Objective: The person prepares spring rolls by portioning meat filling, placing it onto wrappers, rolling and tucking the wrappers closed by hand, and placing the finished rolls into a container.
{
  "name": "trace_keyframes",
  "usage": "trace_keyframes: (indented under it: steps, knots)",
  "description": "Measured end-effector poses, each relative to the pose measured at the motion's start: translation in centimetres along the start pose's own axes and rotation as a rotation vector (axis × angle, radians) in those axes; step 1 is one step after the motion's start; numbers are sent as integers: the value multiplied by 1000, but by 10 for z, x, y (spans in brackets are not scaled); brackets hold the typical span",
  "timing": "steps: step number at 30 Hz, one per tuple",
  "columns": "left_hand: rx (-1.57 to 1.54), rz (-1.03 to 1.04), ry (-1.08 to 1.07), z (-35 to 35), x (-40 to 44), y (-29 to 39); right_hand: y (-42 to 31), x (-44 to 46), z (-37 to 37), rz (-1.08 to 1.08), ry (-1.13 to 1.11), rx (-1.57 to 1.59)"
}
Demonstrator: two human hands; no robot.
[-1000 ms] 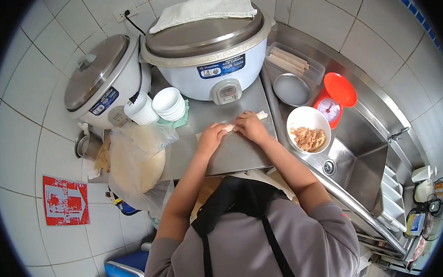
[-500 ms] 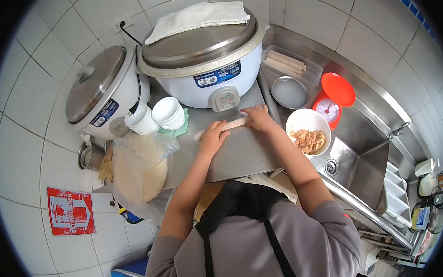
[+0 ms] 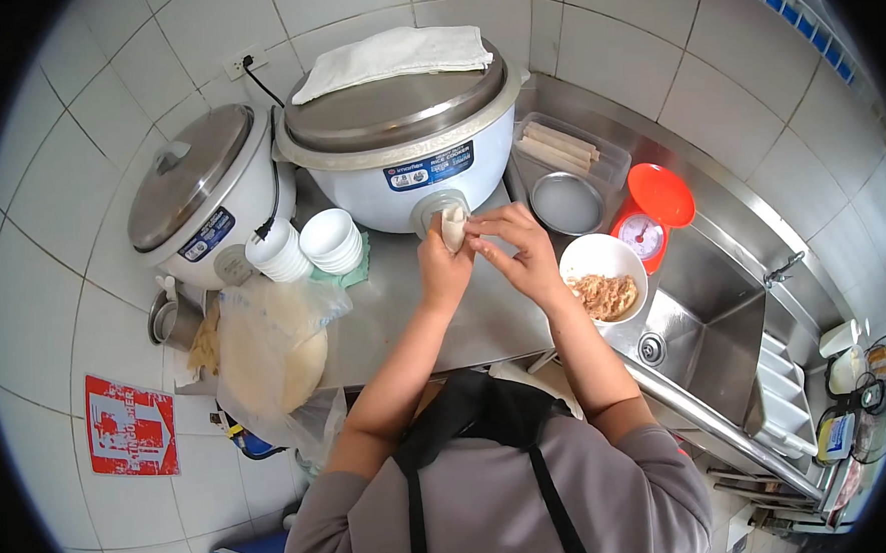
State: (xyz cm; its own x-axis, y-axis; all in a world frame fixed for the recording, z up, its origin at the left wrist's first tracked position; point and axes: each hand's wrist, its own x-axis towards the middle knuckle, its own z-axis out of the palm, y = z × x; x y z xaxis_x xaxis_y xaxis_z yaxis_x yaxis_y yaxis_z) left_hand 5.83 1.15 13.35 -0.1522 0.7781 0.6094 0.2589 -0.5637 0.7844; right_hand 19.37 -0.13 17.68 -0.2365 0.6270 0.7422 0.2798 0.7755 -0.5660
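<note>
My left hand (image 3: 445, 266) is closed around an uncooked spring roll (image 3: 454, 228), a pale wrapper rolled into a tube. It holds the roll raised over the steel counter, in front of the big rice cooker. Part of the roll is hidden in the palm. At the roll's right side is my right hand (image 3: 524, 255), its fingers stretched out and apart, the fingertips at the wrapper. A white bowl of orange-brown shredded filling (image 3: 604, 296) stands just right of my right hand. Several finished-looking rolls (image 3: 557, 150) lie in a clear plastic container behind it.
Behind my hands stands the large rice cooker (image 3: 396, 149), with a second cooker (image 3: 199, 199) to its left. Stacked white bowls (image 3: 329, 240) and bagged round wrappers (image 3: 272, 356) are at left. A round metal pan (image 3: 566, 203), an orange scale (image 3: 643, 234) and a sink (image 3: 700, 303) are at right.
The roll was lying on the counter under both hands. Now it is lifted and turned upright in my left hand, and my right hand has moved to its side, fingers spread.
</note>
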Motion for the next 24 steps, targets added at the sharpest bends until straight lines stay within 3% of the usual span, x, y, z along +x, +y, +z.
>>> trace_keyframes:
  steps: [2,11,16,19,22,24]
  knots:
    - [-45,-4,14,0,-1,5,-11,5,3,-119,31,-76]
    - [-129,-114,-65,-20,2,39,-43,23,-1,-274,-139,-326]
    - [-118,-143,-143,-28,-6,42,-46,36,-12,-314,-404,-329]
    - [-493,-447,-514,-46,0,45,-34,57,-29,-302,-588,-50]
    - [-511,-479,-828,-57,8,52,-40,74,-31,-279,-747,155]
    - [-546,-502,-854,-61,9,58,-39,81,-28,-363,-882,134]
